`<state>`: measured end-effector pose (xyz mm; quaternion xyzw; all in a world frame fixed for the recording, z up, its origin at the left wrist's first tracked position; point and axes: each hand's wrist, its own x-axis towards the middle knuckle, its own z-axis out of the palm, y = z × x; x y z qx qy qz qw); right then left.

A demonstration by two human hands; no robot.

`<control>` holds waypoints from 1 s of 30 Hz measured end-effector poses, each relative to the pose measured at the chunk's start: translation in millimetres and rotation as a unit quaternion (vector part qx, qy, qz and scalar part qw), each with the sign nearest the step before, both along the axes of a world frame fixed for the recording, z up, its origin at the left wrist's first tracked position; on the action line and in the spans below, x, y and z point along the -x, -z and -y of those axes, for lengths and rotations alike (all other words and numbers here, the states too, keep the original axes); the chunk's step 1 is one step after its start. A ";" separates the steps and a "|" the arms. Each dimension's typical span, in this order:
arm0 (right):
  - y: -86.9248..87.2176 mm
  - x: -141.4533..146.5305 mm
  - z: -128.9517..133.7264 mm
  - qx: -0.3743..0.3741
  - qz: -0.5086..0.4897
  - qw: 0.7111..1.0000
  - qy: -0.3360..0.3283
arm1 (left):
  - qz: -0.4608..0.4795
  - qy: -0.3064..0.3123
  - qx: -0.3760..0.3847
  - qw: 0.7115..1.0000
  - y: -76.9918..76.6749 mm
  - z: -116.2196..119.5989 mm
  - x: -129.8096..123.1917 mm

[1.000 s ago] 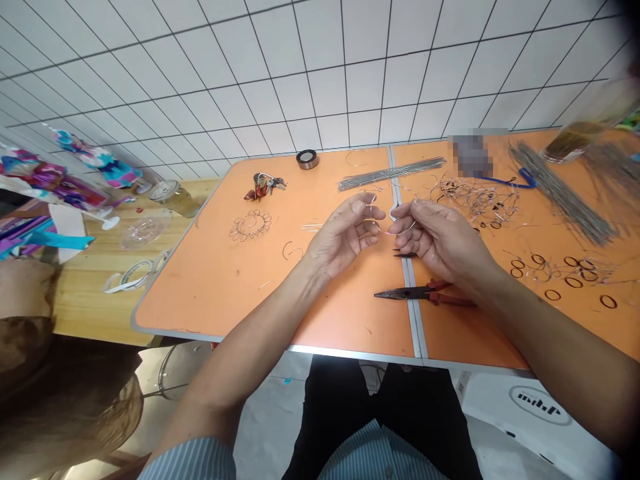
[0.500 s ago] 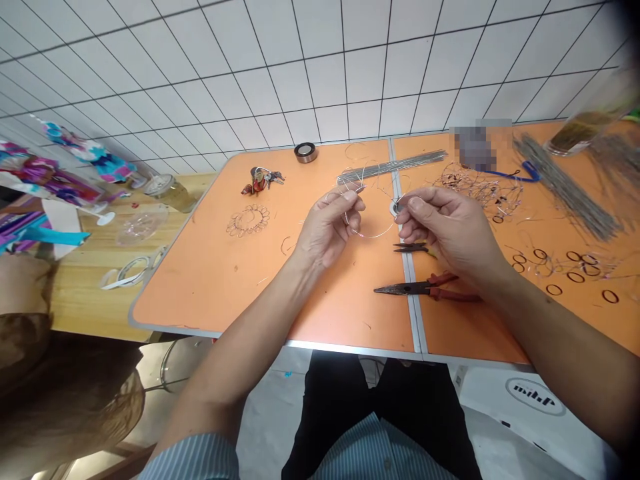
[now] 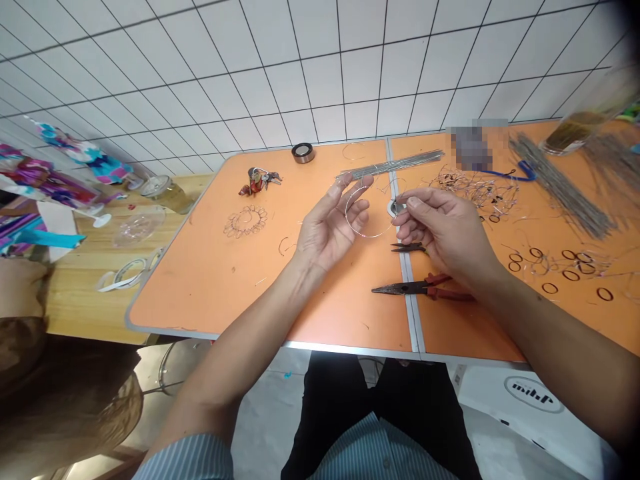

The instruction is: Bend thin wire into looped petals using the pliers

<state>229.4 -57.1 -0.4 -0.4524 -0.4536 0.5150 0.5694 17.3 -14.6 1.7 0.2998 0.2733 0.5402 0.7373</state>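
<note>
A thin wire hoop [image 3: 377,236] stands up between my two hands, above the orange table. My right hand [image 3: 435,223] pinches it at its right side, thumb against fingertips. My left hand [image 3: 337,220] is palm up with its fingers spread at the hoop's left side; the fingers look apart, and none is clamped on the wire. Below my right hand lie red-handled long-nose pliers [image 3: 405,288] and smaller dark pliers [image 3: 407,247]. Behind the hands is a bundle of straight wires [image 3: 420,160].
The orange table [image 3: 190,280] holds a looped wire ring [image 3: 245,222], keys [image 3: 260,180], a tape roll [image 3: 303,153], dark small rings [image 3: 550,288], tangled wire [image 3: 480,190] and more straight wires [image 3: 565,187]. A lidded cup [image 3: 165,191] stands on the wooden table at left.
My left hand has let go of the wire and opened its fingers. The hoop now hangs from my right hand, which has kept its pinch. The view has shifted slightly.
</note>
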 end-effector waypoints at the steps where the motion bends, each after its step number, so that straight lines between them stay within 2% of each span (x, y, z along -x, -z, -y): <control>1: 0.4 -0.3 -1.0 -0.001 -0.010 1.000 0.004 | 0.011 0.002 -0.003 1.000 1.1 1.9 -2.2; 7: 3.5 -1.4 -4.3 -0.005 -0.052 0.998 0.022 | 0.013 0.031 -0.021 0.999 7.3 11.4 -12.6; 10: 3.6 1.4 -1.5 -0.010 -0.002 1.000 0.020 | -0.025 0.048 -0.038 0.998 9.9 12.5 -15.4; 13: 2.5 6.2 3.2 -0.018 0.045 0.999 0.018 | -0.055 0.033 -0.033 0.997 11.3 11.3 -18.0; 16: 2.5 8.5 6.3 -0.048 0.086 0.994 0.048 | -0.052 0.028 -0.025 0.998 10.3 8.9 -18.4; 20: 3.2 3.8 6.7 -0.130 0.179 0.974 0.045 | -0.057 0.033 -0.009 0.998 5.5 5.5 -14.9; 24: 0.2 -1.9 5.7 -0.192 0.298 0.935 0.029 | -0.056 0.040 0.007 0.998 2.7 3.0 -11.1; 26: -1.2 -2.8 5.5 -0.209 0.322 0.923 0.027 | -0.053 0.045 0.001 0.998 3.0 2.2 -9.9; 30: -0.5 -2.6 5.5 -0.221 0.331 0.917 0.026 | -0.058 0.051 -0.009 0.997 4.0 1.8 -8.7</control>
